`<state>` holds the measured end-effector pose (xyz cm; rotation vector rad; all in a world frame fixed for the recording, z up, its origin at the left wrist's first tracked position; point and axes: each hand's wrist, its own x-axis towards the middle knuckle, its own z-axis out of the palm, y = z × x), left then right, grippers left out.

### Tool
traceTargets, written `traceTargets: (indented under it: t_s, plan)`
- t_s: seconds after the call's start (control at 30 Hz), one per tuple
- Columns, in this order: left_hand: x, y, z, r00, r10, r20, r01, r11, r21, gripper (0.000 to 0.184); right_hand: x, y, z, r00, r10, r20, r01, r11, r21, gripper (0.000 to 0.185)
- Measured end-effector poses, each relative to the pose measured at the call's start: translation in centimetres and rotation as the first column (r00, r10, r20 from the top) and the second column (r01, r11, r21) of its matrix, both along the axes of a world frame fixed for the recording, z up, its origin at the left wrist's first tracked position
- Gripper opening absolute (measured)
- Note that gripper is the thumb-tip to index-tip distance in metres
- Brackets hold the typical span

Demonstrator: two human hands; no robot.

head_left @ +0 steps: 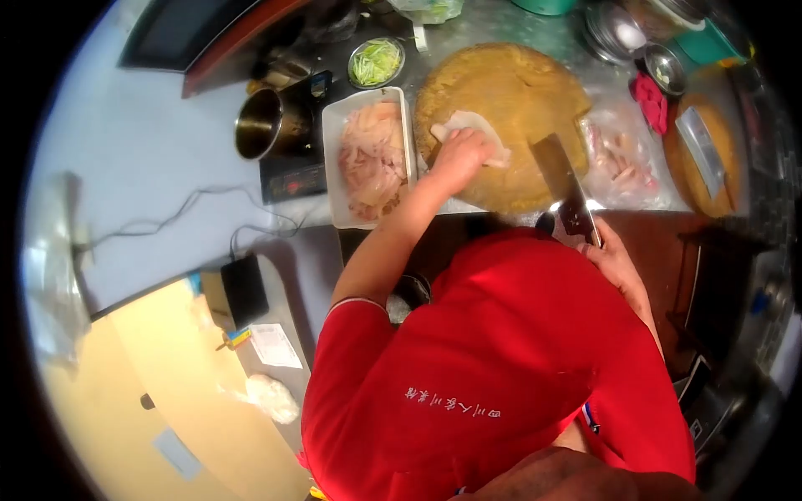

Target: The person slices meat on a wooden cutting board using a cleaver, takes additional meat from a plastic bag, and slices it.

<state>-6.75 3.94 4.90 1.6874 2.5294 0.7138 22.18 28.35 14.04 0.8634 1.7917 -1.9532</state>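
Note:
On the thick round wooden chopping block [510,79], my left hand [464,159] presses down on a pale, flat piece [478,122] with its fingers curled over it. Whether that piece is meat or cloth, I cannot tell. My right hand [614,250] grips the handle of a cleaver [558,171], its broad blade pointing away from me over the block's right front edge. Left of the block stands a white tub [410,125] of raw, pinkish meat slices [372,138]. A clear plastic bag [622,163] with pinkish pieces inside lies against the block's right side.
Shredded green vegetable [376,62] fills a small bowl behind the tub. A metal pot [259,123] stands at the left. Farther right are a pink cloth [649,102], metal bowls [608,33] and a second round board [706,179] with another blade [700,150] on it.

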Motion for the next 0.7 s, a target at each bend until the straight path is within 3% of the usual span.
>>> traceTargets:
  t_s: [0.03, 0.13, 0.17, 0.27, 0.33, 0.43, 0.5, 0.53, 0.7]
  plan:
    - [0.6, 0.0, -0.2, 1.000, -0.025, 0.016, 0.024, 0.999, 0.046, 0.018, -0.1, 0.1, 0.1, 1.000, -0.019, 0.017, 0.019, 0.999, -0.030, 0.052]
    - [2.7, 0.1, 0.1, 0.999, -0.032, -0.036, 0.033, 0.999, 0.039, 0.015, -2.2, -0.6, 1.1, 0.987, 0.161, -0.011, -0.152, 0.947, 0.283, 0.052]
    - [3.1, 0.0, 0.2, 0.998, -0.048, -0.028, 0.049, 0.998, 0.047, 0.016, -3.0, -0.7, 1.7, 0.985, 0.163, 0.050, -0.170, 0.953, 0.249, 0.053]
    - [3.9, -0.9, 0.9, 0.997, -0.069, -0.023, 0.071, 0.995, 0.068, 0.016, -5.8, -1.6, 0.9, 0.933, 0.328, -0.146, -0.232, 0.862, 0.450, 0.055]
    - [4.4, -1.2, 2.4, 0.998, -0.051, -0.045, 0.055, 0.995, 0.087, 0.017, -8.4, -3.0, 1.5, 0.912, 0.392, -0.124, -0.279, 0.812, 0.513, 0.056]
    - [5.3, -1.6, 2.9, 0.997, 0.042, 0.071, -0.037, 0.997, -0.073, 0.019, -11.1, -4.0, -0.7, 0.848, 0.516, -0.124, -0.307, 0.667, 0.679, 0.058]
    - [5.6, -1.1, 1.9, 0.993, 0.114, 0.019, -0.115, 0.992, 0.054, 0.022, -11.9, -4.8, -3.1, 0.798, 0.593, -0.106, -0.283, 0.524, 0.803, 0.060]
    - [5.9, -0.8, 1.4, 0.988, 0.155, -0.002, -0.153, 0.981, 0.119, 0.024, -11.9, -4.8, -4.3, 0.789, 0.603, -0.116, -0.281, 0.522, 0.805, 0.061]
    - [6.6, -0.4, 0.3, 0.903, 0.423, -0.068, -0.425, 0.905, -0.008, 0.029, -11.5, -4.5, -6.8, 0.786, 0.604, -0.132, -0.286, 0.544, 0.789, 0.060]
